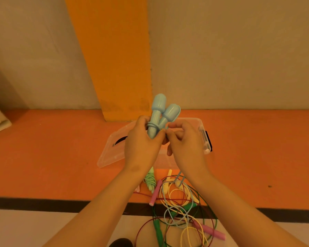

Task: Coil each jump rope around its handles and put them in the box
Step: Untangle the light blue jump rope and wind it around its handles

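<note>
The blue jump rope is held in the air above the clear box (204, 139), its two blue handles (160, 113) side by side and pointing up and away. A few turns of blue cord (151, 125) sit around the handle shafts.

- Left hand (141, 145): closed around both shafts, clamping them together.
- Right hand (185, 141): fingers curled, pinching the cord just beside the handles.

The handles look like rigid, light plastic. Grip them at the narrow shafts, below the bulbous ends. The cord appears thin, springy and smooth, so turns likely loosen unless kept under tension.

The slack cord hangs down into a tangled pile of loose ropes (177, 202) on the floor, which may snag. One wound green rope (149, 179) lies near the box.
</note>
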### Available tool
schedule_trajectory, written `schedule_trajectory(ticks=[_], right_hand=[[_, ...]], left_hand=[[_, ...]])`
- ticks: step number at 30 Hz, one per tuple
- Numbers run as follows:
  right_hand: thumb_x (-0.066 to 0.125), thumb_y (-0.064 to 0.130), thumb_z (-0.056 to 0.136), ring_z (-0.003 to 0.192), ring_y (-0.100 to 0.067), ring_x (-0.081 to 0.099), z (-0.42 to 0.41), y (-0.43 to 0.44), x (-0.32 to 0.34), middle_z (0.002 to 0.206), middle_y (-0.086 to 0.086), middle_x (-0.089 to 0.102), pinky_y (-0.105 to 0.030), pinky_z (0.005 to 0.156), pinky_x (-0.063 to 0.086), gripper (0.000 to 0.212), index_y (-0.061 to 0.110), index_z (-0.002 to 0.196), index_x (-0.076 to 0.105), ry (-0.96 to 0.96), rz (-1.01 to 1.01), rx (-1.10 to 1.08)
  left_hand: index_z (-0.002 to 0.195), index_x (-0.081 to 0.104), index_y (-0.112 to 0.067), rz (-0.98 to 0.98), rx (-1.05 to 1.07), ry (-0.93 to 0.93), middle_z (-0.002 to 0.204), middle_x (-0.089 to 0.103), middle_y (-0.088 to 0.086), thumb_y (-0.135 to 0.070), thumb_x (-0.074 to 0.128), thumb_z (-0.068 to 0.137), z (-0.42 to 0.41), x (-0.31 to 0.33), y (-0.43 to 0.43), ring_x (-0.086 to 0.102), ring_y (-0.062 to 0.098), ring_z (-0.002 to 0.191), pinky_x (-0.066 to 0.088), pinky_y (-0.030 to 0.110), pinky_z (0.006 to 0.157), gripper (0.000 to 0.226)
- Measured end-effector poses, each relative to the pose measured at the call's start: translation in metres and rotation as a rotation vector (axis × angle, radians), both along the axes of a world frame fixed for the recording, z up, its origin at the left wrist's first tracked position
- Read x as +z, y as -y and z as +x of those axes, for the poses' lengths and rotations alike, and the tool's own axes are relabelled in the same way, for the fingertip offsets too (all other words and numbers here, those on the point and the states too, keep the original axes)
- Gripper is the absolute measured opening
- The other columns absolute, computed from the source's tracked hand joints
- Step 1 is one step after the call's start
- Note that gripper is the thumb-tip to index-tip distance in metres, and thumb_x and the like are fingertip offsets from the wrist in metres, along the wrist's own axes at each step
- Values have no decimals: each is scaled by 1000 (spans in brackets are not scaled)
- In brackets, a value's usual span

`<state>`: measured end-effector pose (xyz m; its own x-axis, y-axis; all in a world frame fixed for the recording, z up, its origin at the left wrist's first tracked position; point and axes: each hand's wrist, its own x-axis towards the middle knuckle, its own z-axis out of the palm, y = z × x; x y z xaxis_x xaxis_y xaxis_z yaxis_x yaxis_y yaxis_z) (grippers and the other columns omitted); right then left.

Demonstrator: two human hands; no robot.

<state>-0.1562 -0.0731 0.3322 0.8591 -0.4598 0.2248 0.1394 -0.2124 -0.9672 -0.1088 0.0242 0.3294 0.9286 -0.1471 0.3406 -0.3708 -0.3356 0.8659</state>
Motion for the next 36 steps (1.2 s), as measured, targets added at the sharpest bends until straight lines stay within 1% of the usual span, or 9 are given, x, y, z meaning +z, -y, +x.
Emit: schedule_trajectory(ticks=[6,11,16,21,23,27,30,34,36], right_hand=[[49,4,96,41,-7,47,1,9,2,65,-5,61,-19,45,40,18,14,84,59,-80,-15,70],[50,31,97,52,-18,51,0,15,3,73,-23,65,-24,51,37,37,5,74,64,-177,45,156],[52,45,93,54,-17,46,-3,19,7,59,-15,55,-25,51,34,51,-3,87,67,-233,172,153],[60,39,90,49,-12,41,-5,21,8,57,-8,48,-20,44,30,41,-1,83,64,-203,354,145],[62,33,90,49,-11,40,-6,20,7,58,-7,49,-17,43,31,33,2,79,62,-182,369,126],[60,26,92,47,-8,40,-6,20,6,53,1,50,-17,46,34,23,9,79,67,-123,289,128],[57,22,95,47,-6,38,-3,23,8,48,7,45,-18,48,33,23,15,74,64,-63,204,139],[51,19,98,46,-3,42,-2,19,10,56,-5,46,-15,48,35,28,8,73,59,-7,156,162],[50,17,98,47,-2,45,-3,14,11,59,-7,48,-14,49,39,27,10,74,59,19,154,185]], left_hand=[[100,55,-24,173,-49,121,83,67,-4,-44,64,71,6,0,-4,62,23,73,48,46,59,36],[105,57,-29,250,-93,151,85,66,-9,-37,74,80,6,-4,-9,62,17,73,49,43,60,32],[104,54,-40,277,-174,197,82,60,-24,-45,75,77,2,0,-10,56,-1,71,42,22,58,35],[120,62,-30,271,-251,277,114,66,-13,-39,73,75,2,-4,-8,62,7,99,50,30,78,47],[121,63,-27,224,-290,271,117,65,-12,-36,73,74,2,-4,-7,60,5,105,48,23,84,48],[124,63,-25,112,-354,133,120,65,-13,-29,78,75,4,-5,-9,61,3,109,48,19,88,51],[119,59,-38,-100,-410,-87,118,64,-21,-15,74,83,0,1,-8,68,7,97,54,22,75,45],[116,57,-34,-315,-434,-321,125,62,-4,-27,74,77,0,8,-10,62,15,112,53,28,82,43],[118,60,-25,-337,-479,-452,113,67,2,-29,68,76,1,10,-13,67,20,101,57,32,76,43]])
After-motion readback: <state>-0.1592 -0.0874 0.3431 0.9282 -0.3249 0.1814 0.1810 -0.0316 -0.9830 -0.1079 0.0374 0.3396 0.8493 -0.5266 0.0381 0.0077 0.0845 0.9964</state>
